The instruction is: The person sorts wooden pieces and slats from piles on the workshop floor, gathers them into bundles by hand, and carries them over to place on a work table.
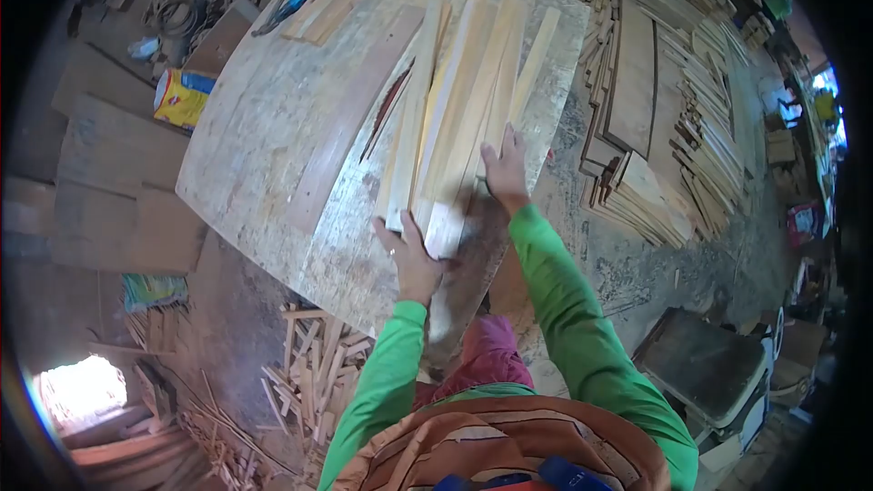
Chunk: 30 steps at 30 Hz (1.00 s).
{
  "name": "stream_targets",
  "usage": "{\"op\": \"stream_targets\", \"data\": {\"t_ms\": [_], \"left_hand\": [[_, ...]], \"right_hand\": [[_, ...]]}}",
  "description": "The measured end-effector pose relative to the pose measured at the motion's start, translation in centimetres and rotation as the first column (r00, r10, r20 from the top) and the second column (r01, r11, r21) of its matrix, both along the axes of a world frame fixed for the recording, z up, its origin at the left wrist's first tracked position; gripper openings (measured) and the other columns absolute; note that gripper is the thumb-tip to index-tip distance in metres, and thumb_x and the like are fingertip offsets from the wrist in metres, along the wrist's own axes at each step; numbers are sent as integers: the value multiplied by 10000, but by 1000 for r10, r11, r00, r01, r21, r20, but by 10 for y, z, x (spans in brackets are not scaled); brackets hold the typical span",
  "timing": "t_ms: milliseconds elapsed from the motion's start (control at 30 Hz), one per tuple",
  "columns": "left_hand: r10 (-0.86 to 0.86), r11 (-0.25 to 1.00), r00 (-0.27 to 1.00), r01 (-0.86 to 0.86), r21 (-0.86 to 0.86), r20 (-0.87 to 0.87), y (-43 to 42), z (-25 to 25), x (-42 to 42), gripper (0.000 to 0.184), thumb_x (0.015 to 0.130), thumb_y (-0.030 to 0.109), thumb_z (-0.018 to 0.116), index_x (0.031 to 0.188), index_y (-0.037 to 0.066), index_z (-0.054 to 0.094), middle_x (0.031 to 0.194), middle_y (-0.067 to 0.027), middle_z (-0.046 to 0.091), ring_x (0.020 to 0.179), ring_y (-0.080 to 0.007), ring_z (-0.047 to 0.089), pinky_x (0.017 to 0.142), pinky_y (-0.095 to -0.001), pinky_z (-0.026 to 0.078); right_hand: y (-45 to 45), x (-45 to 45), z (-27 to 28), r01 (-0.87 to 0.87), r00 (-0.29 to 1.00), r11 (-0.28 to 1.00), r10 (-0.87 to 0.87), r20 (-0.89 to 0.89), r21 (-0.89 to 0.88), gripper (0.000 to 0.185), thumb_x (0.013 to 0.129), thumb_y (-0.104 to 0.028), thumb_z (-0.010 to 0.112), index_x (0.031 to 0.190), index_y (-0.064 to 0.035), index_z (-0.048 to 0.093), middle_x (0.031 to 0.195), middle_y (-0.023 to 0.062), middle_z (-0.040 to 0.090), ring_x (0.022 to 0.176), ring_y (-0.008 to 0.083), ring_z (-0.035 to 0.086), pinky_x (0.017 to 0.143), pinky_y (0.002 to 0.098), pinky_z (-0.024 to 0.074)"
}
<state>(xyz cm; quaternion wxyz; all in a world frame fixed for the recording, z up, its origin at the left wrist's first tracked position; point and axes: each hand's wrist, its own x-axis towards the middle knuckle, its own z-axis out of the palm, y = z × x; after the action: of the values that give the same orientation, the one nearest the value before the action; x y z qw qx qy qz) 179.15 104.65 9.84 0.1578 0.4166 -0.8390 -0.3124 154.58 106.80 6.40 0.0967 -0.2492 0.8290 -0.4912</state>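
Left hand [414, 262] and right hand [506, 173] both rested at the near part of a group of pale strips [459, 109] on the bench [245, 155]. The left had its fingers parted over the near ends, at the group's left side; the right, thumb and fingers apart, was at the right edge. Neither appeared closed round a strip, and how hard they pressed could not be told.

Farthest left, a yellow bag [175, 102] was beside the bench, and offcuts [314, 364] lay heaped on the floor [618, 282] by its near edge. On the bench, a wide board [355, 118] came next, then a dark strip [389, 105] with ragged edges.

The pale strips lay lengthwise, mostly side by side. They looked largely gathered but only partly in order: far ends were staggered, some gaps showed, and a slim strip [536, 64] on the right ran at a slight angle. Beyond the bench, at right, stacks [637, 82] of boards lay on the floor.
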Motion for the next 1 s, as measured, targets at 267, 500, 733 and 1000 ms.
{"op": "stream_targets", "data": {"t_ms": [267, 500, 733, 1000], "left_hand": [[77, 989, 952, -111, -99, -295, 13, -2, 95, 1168, 704, 364, 875, 1579, 48, 169, 1603, -357, -42, 1480, -521, 75, 1193, -520, 187], [376, 927, 923, -373, 48, -86, 136, -50, 373, 867, 892, 317, 705, 1559, 16, 238, 1590, -311, 166, 1424, -498, 249, 1142, -533, 284], [804, 459, 580, -745, 484, 131, 340, -153, 687, 644, 914, 233, 678, 1450, -25, 429, 1217, -220, 631, 1069, -346, 624, 922, -375, 495], [864, -395, -153, -797, 457, 480, 495, -167, 819, 615, 940, 301, 651, 1435, -9, 461, 1196, -193, 642, 1022, -282, 632, 855, -338, 507]], "right_hand": [[72, 28, 7, -90, 964, 994, 104, 244, -67, 476, 1025, -257, 493, 1424, 2, 466, 1232, 156, 581, 1025, 218, 562, 879, 285, 461], [183, 279, 10, -5, 996, 981, 23, 91, -195, 290, 1030, -171, 477, 1250, -8, 572, 969, 58, 614, 789, 119, 541, 738, 233, 461], [207, 522, -36, -668, 742, 731, 639, 204, 138, 339, 991, -135, 538, 1306, -8, 553, 1101, 116, 623, 950, 219, 588, 878, 324, 487], [186, 622, -69, -923, 386, 320, 763, 518, 216, 450, 946, -141, 618, 1372, -30, 525, 1039, 125, 623, 834, 226, 619, 787, 325, 526]]}}
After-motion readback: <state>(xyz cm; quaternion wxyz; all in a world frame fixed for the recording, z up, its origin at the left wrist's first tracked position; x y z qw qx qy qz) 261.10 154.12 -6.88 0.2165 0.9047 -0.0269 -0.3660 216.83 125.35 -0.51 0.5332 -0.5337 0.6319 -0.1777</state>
